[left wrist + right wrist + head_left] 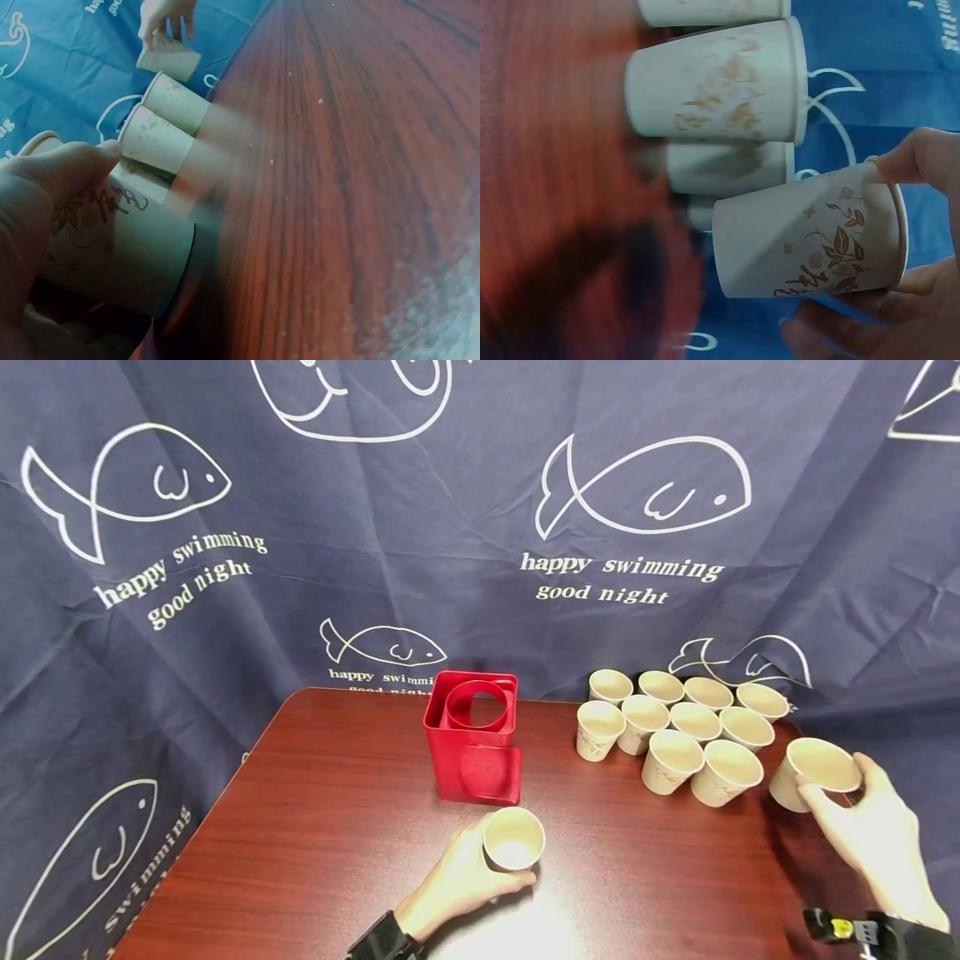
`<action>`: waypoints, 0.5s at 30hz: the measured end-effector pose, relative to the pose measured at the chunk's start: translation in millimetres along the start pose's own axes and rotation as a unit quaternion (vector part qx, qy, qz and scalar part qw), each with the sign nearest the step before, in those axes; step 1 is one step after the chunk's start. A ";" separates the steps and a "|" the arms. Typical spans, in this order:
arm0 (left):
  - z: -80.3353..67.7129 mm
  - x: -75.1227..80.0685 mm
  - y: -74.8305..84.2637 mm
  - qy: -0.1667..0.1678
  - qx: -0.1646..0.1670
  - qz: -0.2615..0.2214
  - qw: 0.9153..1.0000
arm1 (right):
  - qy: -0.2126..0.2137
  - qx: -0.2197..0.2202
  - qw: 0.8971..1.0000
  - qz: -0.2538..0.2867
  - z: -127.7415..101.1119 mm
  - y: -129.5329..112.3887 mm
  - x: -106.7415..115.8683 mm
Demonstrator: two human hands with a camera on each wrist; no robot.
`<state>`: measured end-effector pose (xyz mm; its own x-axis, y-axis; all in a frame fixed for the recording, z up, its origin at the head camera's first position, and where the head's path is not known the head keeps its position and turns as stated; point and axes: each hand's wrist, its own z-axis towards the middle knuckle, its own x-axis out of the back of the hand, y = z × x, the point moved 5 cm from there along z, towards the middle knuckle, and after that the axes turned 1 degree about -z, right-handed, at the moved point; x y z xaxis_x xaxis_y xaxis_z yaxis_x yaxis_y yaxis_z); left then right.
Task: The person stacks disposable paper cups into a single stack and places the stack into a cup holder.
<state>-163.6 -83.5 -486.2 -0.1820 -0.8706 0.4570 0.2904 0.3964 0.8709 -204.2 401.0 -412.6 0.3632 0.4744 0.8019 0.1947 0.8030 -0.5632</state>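
My left hand (461,877) grips a paper cup (513,841) around its side, close over the table in front of the red box. In the left wrist view, the thumb lies along this printed cup (127,247). At the table's right edge, my right hand (873,827) holds another paper cup (787,785) near its rim, between thumb and fingers. Brown leaves and lettering mark that cup (810,240) in the right wrist view. Just left of it stand several upright paper cups (673,764) in rows.
A red square box (453,768), with a round opening in its top and a small ledge at the front, stands at the back middle of the brown wooden table (322,827). Behind the table hangs a dark blue cloth (465,552) with white fish drawings.
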 end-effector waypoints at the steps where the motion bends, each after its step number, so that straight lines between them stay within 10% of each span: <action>1: 0.0 -0.1 -0.2 0.001 -0.002 0.001 1.000 | 0.004 0.002 1.000 0.000 -0.6 -1.9 3.2; 15: 0.7 -0.1 -1.6 0.003 0.004 -0.003 1.000 | 0.035 0.053 0.998 -0.019 -8.7 -35.6 34.1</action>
<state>-164.7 -83.8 -487.5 -0.1782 -0.8743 0.4515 0.2813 0.3945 0.8748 -190.8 385.5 -366.9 0.4201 0.4193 0.8048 0.1144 0.8554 -0.5053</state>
